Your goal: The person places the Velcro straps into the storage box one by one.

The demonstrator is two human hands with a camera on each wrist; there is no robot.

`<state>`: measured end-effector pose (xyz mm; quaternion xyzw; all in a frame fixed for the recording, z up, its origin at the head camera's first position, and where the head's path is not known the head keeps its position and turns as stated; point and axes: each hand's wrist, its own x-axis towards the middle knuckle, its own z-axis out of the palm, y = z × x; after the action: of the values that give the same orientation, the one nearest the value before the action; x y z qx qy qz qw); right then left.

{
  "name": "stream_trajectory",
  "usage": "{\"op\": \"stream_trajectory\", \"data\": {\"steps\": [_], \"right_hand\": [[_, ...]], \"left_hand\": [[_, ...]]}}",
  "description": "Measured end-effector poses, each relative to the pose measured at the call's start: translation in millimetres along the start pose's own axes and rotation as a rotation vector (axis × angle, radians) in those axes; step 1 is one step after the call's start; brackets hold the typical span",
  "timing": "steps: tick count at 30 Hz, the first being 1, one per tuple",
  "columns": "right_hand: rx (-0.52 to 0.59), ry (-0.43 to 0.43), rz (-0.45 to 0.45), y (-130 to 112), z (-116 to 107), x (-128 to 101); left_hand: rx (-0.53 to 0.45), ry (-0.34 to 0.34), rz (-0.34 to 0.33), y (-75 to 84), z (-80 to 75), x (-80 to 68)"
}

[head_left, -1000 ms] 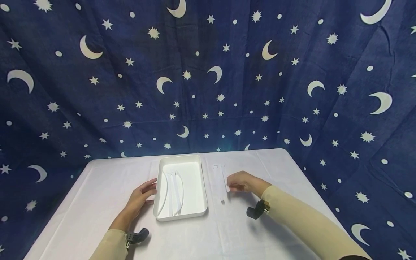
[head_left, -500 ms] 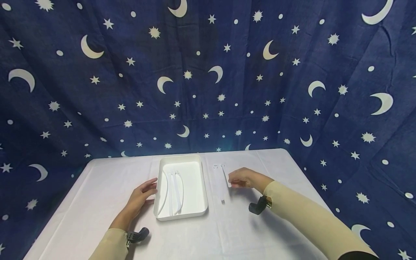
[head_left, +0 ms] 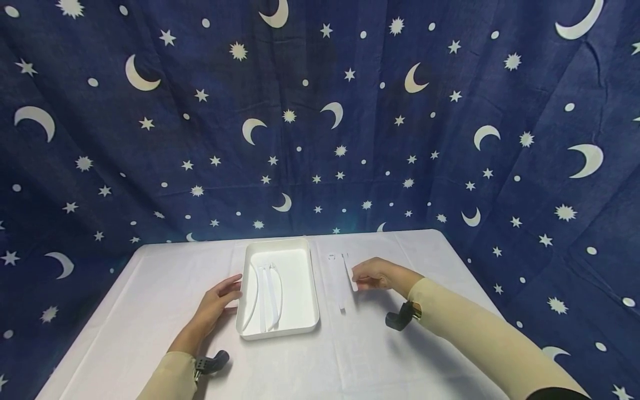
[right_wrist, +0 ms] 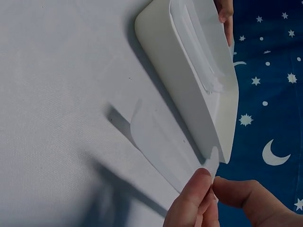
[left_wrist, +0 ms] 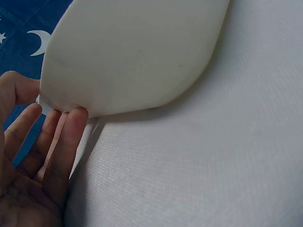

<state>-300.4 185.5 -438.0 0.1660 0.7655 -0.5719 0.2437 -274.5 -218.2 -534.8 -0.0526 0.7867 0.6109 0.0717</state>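
A white rectangular tray [head_left: 312,289] lies on the white tablecloth, with three thin white strips [head_left: 267,294] inside it. My left hand [head_left: 231,289] rests with straight fingers against the tray's left side; in the left wrist view the fingertips [left_wrist: 71,120] touch the tray's outer wall [left_wrist: 137,56]. My right hand [head_left: 356,279] pinches the near end of a white strip [head_left: 348,268] just right of the tray. In the right wrist view thumb and forefinger [right_wrist: 201,182] hold that strip [right_wrist: 158,139] off the cloth, beside the tray [right_wrist: 189,80]. Another strip [head_left: 339,291] lies flat on the cloth.
The table [head_left: 150,311] is covered in white cloth, and its far edge meets a dark blue backdrop [head_left: 320,111] printed with moons and stars. Bare cloth extends to the left of the tray and in front of both hands.
My right hand has shifted slightly back and to the right, and the strip's near end has gone with it. The left hand and the tray have not moved.
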Motion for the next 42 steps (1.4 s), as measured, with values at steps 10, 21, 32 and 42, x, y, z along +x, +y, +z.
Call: {"op": "stream_trajectory", "data": {"steps": [10,21,32,42], "right_hand": [[0.066,-0.057,-0.023,-3,6,-9],[0.062,-0.145,-0.04,-9,24,-21],[-0.013,-0.15,-0.068,-14,40,-28],[-0.051,-0.15,-0.062,-18,61,-32]], "left_hand": [[0.003,0.006,0.0,-0.4,0.3,-0.1],[0.002,0.006,0.003,0.0,0.0,-0.2],[0.009,0.004,0.005,-0.6,1.1,-0.2],[0.003,0.003,0.011,-0.7,-0.2,-0.1]]}}
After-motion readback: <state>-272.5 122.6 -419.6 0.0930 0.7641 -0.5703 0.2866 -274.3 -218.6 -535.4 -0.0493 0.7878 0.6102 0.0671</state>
